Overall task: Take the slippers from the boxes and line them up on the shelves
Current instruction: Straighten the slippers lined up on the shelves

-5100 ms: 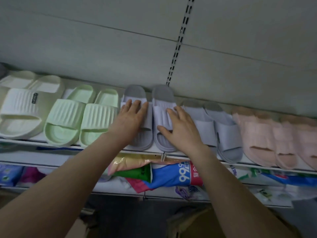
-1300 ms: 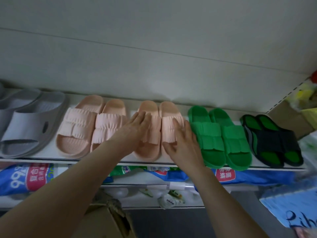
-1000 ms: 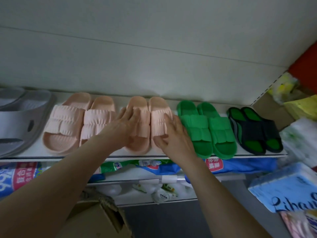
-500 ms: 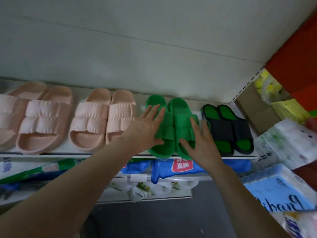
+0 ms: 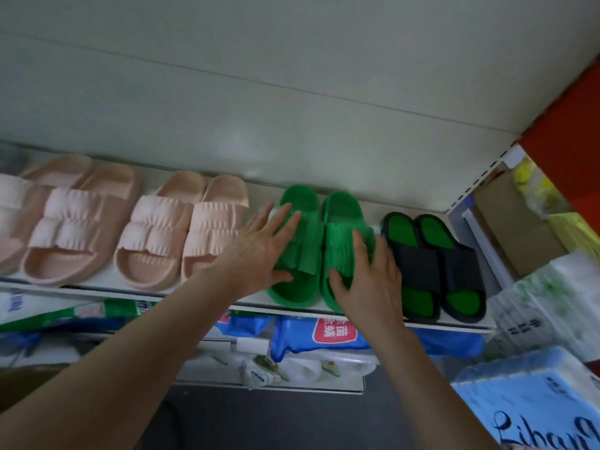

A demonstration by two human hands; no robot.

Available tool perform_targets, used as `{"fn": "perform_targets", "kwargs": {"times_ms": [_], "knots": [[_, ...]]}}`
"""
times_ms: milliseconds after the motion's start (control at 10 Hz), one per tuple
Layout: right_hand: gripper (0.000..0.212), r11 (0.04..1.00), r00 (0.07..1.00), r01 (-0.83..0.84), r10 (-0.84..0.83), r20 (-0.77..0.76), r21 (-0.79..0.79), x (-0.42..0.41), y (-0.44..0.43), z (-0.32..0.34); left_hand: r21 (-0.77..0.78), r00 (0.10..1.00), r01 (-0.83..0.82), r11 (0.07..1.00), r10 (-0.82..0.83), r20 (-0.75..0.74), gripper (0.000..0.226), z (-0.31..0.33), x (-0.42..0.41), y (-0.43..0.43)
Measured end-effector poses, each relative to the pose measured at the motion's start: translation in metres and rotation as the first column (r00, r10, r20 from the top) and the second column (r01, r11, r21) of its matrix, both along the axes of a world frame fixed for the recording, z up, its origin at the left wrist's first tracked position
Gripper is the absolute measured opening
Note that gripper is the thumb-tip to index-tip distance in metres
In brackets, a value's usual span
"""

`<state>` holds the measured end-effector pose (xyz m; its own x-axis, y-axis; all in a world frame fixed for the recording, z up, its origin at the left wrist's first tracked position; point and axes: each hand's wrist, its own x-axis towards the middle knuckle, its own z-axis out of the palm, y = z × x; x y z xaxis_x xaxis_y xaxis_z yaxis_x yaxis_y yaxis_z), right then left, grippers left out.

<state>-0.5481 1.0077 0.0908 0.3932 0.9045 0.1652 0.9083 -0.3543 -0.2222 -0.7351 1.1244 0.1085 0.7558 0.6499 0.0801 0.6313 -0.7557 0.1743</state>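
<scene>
Both hands have moved rightward along the row over the last second, from the second pink pair (image 5: 181, 228) to the green pair, and they now lie on top of it.

The shelf (image 5: 97, 289) runs left to right at about chest height, and its slippers are lined up side by side: pink pairs to the left, the green pair in the middle, and a black-and-green pair (image 5: 431, 264) just beside it on the right.

Each slipper's long axis runs front to back, heel to the back panel and toe opening at the shelf's front edge. The two green slippers touch along their inner sides.

The left green slipper (image 5: 305, 203) lies directly under the left hand (image 5: 259, 254). The right green slipper (image 5: 341, 222) lies under the right hand (image 5: 370, 280), so each hand is nearest its own shoe.

Both forearms reach up and forward from below, palms down. The left fingers (image 5: 285, 225) are straight and spread across the ribbed strap, with the thumb low by the toe opening. The right fingers (image 5: 360, 248) also lie flat on the other strap. Neither hand grips anything; both are released and press lightly.

The step looks like squaring the pair by sliding it. If the black-and-green pair comes next, the right hand is the closer one.
</scene>
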Motion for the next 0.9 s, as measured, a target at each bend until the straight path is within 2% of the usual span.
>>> {"fn": "perform_targets", "kwargs": {"times_ms": [100,200,300,400,500,800,900], "knots": [[0.068,0.98,0.985,-0.172,0.168,0.048,0.103,-0.02,0.016,0.012,0.206,0.983,-0.17,0.963,0.153,0.098,0.098,0.0,-0.043,0.007],[0.066,0.946,0.947,-0.318,0.315,0.065,0.058,-0.053,0.041,0.012,0.112,0.9,-0.436,0.893,0.432,0.059,0.108,0.0,-0.085,0.012],[0.068,0.963,0.958,-0.269,0.271,0.099,-0.03,-0.073,0.061,0.008,0.028,0.858,-0.513,0.858,0.513,0.003,0.115,-0.006,-0.096,0.015],[0.069,0.972,0.969,-0.203,0.217,0.121,-0.119,-0.073,0.065,0.003,-0.009,0.866,-0.5,0.866,0.5,0.013,0.116,-0.01,-0.09,0.02],[0.07,0.971,0.958,-0.211,0.228,0.175,-0.11,-0.071,0.062,0.003,-0.032,0.879,-0.475,0.879,0.476,0.03,0.111,-0.011,-0.084,0.021],[0.069,0.956,0.952,-0.242,0.267,0.152,-0.164,-0.072,0.062,0.007,-0.032,0.904,-0.427,0.904,0.428,0.002,0.097,0.003,-0.091,0.012],[0.068,0.947,0.951,-0.271,0.291,0.105,-0.171,-0.064,0.053,0.014,0.025,0.93,-0.367,0.93,0.366,0.036,0.083,-0.002,-0.104,0.007]]}}
